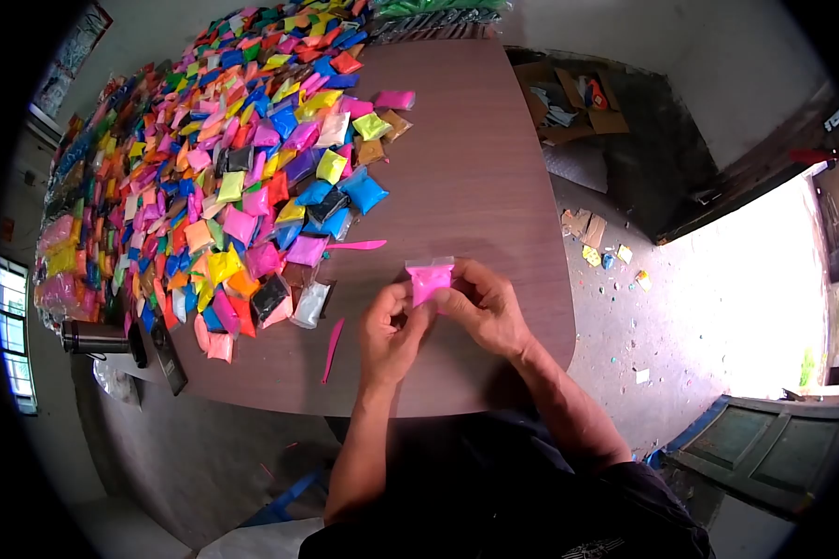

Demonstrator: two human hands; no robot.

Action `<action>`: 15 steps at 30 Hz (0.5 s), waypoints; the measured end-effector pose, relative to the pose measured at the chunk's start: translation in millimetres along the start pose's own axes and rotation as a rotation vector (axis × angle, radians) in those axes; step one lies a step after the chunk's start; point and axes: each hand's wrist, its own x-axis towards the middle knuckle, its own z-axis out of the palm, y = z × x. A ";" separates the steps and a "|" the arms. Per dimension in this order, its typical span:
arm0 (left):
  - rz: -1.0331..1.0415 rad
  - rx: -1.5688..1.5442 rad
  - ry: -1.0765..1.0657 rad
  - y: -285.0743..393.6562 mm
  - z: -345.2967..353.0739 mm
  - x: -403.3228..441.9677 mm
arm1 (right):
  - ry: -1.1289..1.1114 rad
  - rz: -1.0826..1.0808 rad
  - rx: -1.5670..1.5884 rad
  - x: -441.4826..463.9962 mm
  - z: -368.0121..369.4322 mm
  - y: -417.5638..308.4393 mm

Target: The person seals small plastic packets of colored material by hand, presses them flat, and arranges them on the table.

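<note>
Between my two hands, just above the table's front part, is a small clear packet of pink modelling clay (pixel 430 279). My left hand (pixel 391 326) grips its lower left side with thumb and fingers. On the other side, my right hand (pixel 485 307) pinches it, the thumb lying across its lower right. The packet's clear top edge sticks up above the fingers. A pink plastic knife (pixel 332 351) lies left of my left hand. Another pink plastic tool (pixel 357 245) lies farther back, its left end by the packets.
A big heap of colourful clay packets (pixel 242 186) covers the left of the brown table (pixel 466 168). A dark tumbler (pixel 98 340) and a dark flat object (pixel 169 359) are at the left edge. An open cardboard box (pixel 573 107) stands on the floor at right.
</note>
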 end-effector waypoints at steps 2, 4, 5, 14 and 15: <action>0.007 0.007 0.002 3.2 2.5 0.8 | 0.013 0.004 0.013 0.5 -1.8 2.3; 0.013 0.013 0.006 8.2 6.9 1.8 | 0.019 0.006 0.017 1.1 -3.8 1.7; 0.008 -0.038 0.024 10.9 9.7 2.5 | 0.018 0.006 0.017 1.3 -3.8 1.2; 0.028 0.020 0.036 -4.9 -2.9 -1.6 | 0.029 -0.040 0.035 -1.8 3.8 -1.0; 0.046 0.051 0.034 -6.4 -3.2 -1.8 | 0.032 -0.027 0.021 -1.7 3.3 -2.9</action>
